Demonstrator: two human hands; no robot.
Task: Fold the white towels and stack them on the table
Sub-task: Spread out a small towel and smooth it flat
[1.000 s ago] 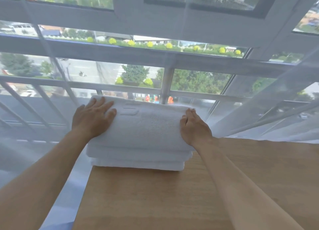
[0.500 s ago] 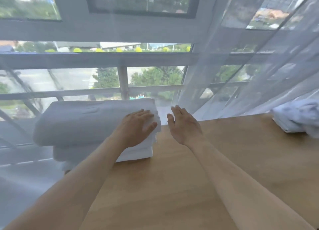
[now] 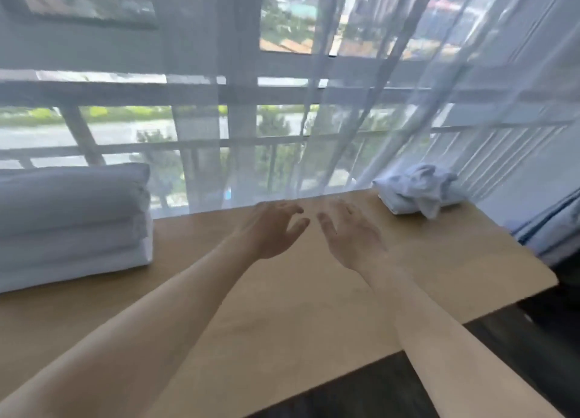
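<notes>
Both hands hover empty over the table [image 3: 282,307], left hand [image 3: 271,231] and right hand [image 3: 353,240] with loosely spread fingers. Folded towels [image 3: 72,223] sit stacked far left; a crumpled towel [image 3: 419,191] lies far right.
</notes>
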